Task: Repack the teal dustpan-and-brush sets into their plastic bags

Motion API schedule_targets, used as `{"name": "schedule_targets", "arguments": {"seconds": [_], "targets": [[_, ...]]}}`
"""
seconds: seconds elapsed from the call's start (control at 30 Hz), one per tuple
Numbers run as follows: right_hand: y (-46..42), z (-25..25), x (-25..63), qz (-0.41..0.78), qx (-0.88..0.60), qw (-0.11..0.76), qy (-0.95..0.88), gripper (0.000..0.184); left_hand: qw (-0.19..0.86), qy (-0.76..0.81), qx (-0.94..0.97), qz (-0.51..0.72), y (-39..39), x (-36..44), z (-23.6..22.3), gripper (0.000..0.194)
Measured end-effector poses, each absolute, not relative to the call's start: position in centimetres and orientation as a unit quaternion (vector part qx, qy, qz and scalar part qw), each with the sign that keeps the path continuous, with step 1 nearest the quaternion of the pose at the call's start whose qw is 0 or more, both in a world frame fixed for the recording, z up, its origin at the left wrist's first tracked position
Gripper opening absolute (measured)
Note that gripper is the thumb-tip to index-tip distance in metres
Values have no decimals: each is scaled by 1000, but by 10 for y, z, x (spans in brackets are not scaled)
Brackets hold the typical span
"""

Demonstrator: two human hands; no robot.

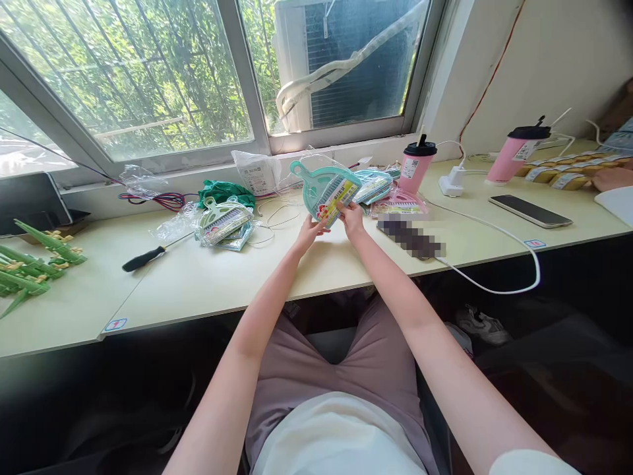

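Note:
Both hands hold up a teal mini dustpan and brush set (324, 187) with a yellow label, tilted above the table. My left hand (310, 232) grips its lower left edge, while my right hand (352, 216) pinches the lower right corner by the label. To the left lies a small pile of similar green sets (225, 223). Behind my right hand are more teal sets (373, 186) and a pink set (399, 203).
A black-handled screwdriver (144, 258), green plant-like pieces (37, 270) and a green bag (226, 193) are on the left. Rightward stand two pink cups (417, 170), a white charger (452, 181) with cable, and a phone (530, 210). Another person's hand (610, 178) is at far right.

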State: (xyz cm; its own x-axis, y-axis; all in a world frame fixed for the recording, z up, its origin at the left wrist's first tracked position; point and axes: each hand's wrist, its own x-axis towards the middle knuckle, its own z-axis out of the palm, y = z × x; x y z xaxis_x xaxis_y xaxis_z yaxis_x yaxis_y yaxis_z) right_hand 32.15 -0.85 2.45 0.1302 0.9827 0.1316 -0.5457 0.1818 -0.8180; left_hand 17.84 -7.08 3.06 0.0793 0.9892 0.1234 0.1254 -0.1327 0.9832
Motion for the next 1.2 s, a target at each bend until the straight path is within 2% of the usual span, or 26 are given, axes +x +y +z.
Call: {"name": "schedule_targets", "arguments": {"seconds": [0.07, 0.1, 0.17, 0.23, 0.33, 0.37, 0.43, 0.53, 0.77, 0.83, 0.87, 1.0, 1.2], "targets": [[-6, 23, 323, 549, -313, 701, -330, 22, 420, 514, 615, 425, -75, 180, 30, 37], [-5, 23, 324, 545, -318, 707, -320, 21, 371, 550, 625, 412, -78, 181, 31, 37], [-2, 22, 326, 537, -333, 713, -303, 20, 221, 628, 617, 419, -84, 180, 33, 51], [-2, 23, 326, 530, -349, 712, -299, 18, 66, 653, 596, 463, -88, 178, 38, 52], [-5, 26, 321, 534, -353, 684, -350, 18, -72, 590, 601, 535, -88, 173, 45, 26], [-8, 28, 318, 538, -346, 667, -383, 20, -97, 569, 606, 547, -87, 171, 47, 25], [-14, 30, 310, 543, -323, 625, -458, 29, -123, 549, 605, 563, -84, 167, 48, 34], [-24, 30, 299, 540, -297, 572, -541, 40, -104, 545, 583, 594, -79, 161, 46, 34], [-31, 27, 293, 512, -295, 550, -590, 41, -77, 537, 568, 619, -77, 152, 48, 20], [-31, 26, 294, 510, -305, 548, -588, 41, -78, 544, 577, 604, -77, 149, 51, 7], [-30, 26, 294, 510, -311, 547, -586, 42, -80, 548, 584, 594, -77, 148, 52, 7], [-29, 25, 293, 515, -324, 545, -577, 43, -109, 554, 609, 558, -76, 145, 55, 20], [-27, 22, 290, 535, -326, 537, -565, 44, -182, 585, 648, 453, -67, 157, 64, 19]]}}
